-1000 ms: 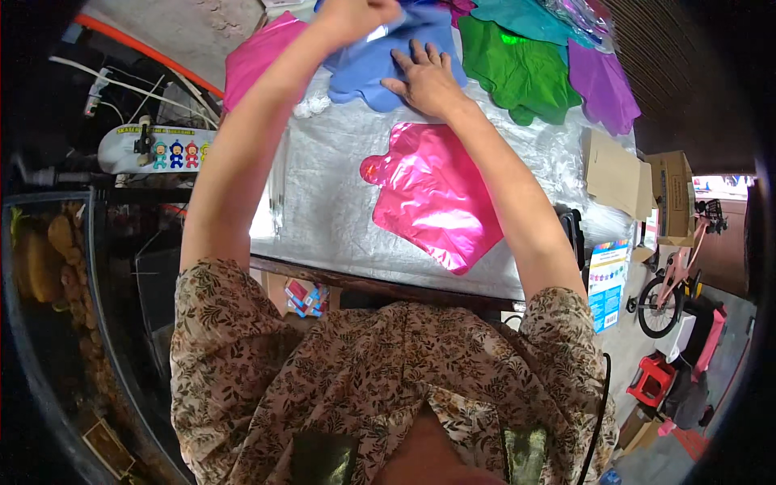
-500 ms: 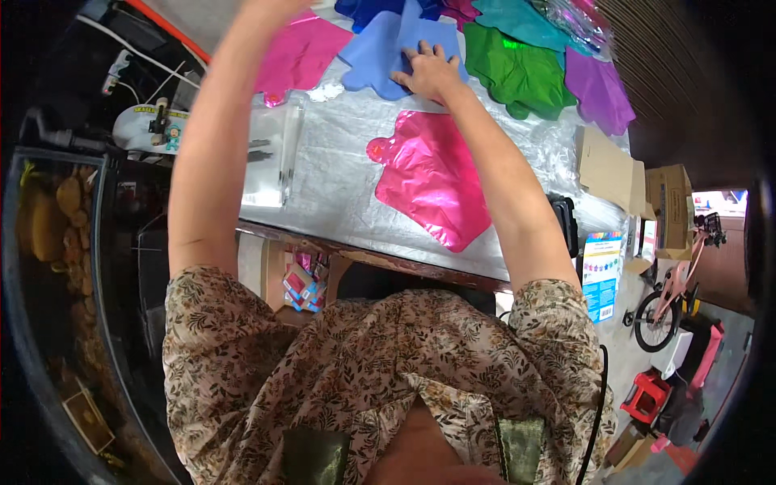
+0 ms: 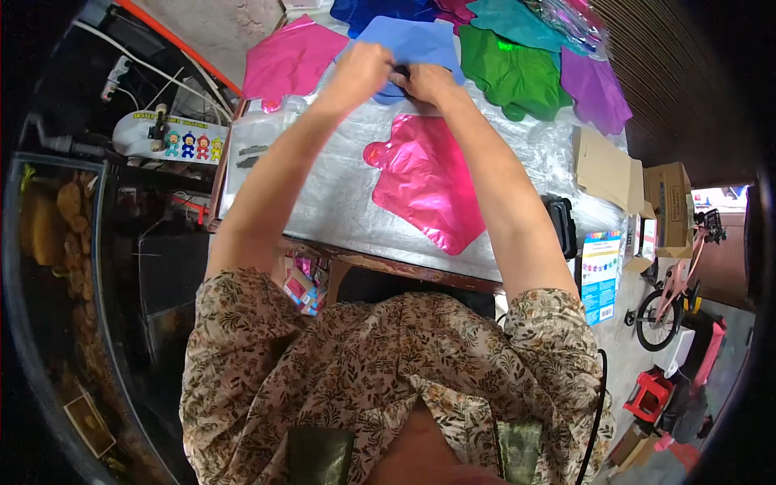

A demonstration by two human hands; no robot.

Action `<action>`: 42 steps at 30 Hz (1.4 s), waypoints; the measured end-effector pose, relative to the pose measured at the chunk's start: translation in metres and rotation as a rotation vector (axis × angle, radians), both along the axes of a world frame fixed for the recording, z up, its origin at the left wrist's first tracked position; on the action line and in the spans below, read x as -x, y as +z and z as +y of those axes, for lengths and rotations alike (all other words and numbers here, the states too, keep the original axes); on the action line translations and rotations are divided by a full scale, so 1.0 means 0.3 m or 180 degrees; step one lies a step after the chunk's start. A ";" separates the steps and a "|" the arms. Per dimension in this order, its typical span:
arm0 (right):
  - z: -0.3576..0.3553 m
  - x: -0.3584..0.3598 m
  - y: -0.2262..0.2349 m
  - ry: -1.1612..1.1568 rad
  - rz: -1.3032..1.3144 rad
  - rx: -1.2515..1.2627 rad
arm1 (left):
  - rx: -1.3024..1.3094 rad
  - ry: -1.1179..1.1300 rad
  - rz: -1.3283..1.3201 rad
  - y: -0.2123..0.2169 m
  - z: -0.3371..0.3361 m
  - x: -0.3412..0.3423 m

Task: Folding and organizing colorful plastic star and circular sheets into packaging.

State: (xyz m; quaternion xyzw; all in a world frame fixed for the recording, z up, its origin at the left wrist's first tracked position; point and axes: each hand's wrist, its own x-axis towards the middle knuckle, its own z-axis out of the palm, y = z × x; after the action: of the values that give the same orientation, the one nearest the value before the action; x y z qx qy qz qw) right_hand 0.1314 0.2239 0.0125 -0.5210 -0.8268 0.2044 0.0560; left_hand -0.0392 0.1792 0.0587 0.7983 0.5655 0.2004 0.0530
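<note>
A light blue foil balloon (image 3: 412, 36) lies flat at the far middle of the table, under both my hands. My left hand (image 3: 364, 71) is closed over its left part, knuckles up; whatever its fingers hold is hidden. Beside it, my right hand (image 3: 430, 83) has its fingers curled in at the balloon's near edge, seemingly gripping it. A small dark patch shows between the two hands, too unclear to name. Nearer me lies a flat shiny pink foil balloon (image 3: 428, 182) with a round tab on its left; my right forearm passes over its right side.
Around the far side lie more flat foil balloons: pink (image 3: 293, 61), dark blue (image 3: 384, 10), teal (image 3: 517, 24), green (image 3: 513, 74) and purple (image 3: 596, 89). Along the right edge are a cardboard piece (image 3: 602, 170), a black case (image 3: 559, 226) and a printed package (image 3: 600, 279). A glass tank (image 3: 61, 242) stands left.
My left hand has come from the far left edge to the light blue balloon, beside my right hand. The right hand's spread fingers have curled in. The near pink balloon stays in place.
</note>
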 end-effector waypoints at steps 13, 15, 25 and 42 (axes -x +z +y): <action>-0.024 0.003 0.021 -0.0171 -0.0514 -0.0645 | -0.1571 0.0447 -0.2039 0.788 -0.136 0.319; -0.039 0.003 0.036 -0.0119 -0.0570 -0.0618 | -0.1410 0.0431 -0.1886 0.786 -0.219 0.240; -0.336 -0.283 0.220 -0.0078 0.5696 0.3055 | 0.0017 -0.0892 -0.3048 0.621 -0.413 -0.092; -0.754 -0.729 0.108 -0.0036 0.6073 0.3875 | -0.1539 -0.1712 -0.0852 0.056 -0.650 -0.175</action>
State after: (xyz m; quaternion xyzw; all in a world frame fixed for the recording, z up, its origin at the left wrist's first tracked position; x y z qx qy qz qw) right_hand 0.3501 -0.0024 0.0450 -0.0966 -0.2069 0.8867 0.4020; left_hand 0.0132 -0.0159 0.0755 0.8743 0.2604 0.4094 -0.0128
